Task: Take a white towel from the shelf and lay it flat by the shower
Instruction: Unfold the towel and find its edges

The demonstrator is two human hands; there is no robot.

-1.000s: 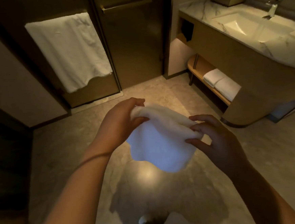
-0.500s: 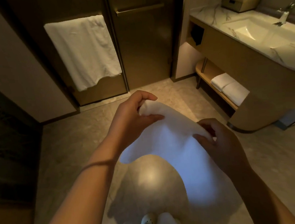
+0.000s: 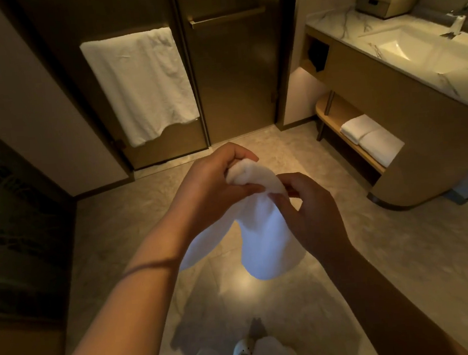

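Unfolding soft white terry towel, pinched by left hand and right hand.
Separate corners, spread wide before lowering to beige tiled floor.

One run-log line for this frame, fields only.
stage: unfolding | left hand: grips white towel | right hand: pinches its top edge | towel: hanging above floor, not laid

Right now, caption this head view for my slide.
Both hands, left hand and right hand, hold a white towel above the floor.

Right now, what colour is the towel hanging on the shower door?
White, plain with no pattern; the hanging towel shows best in the head view.
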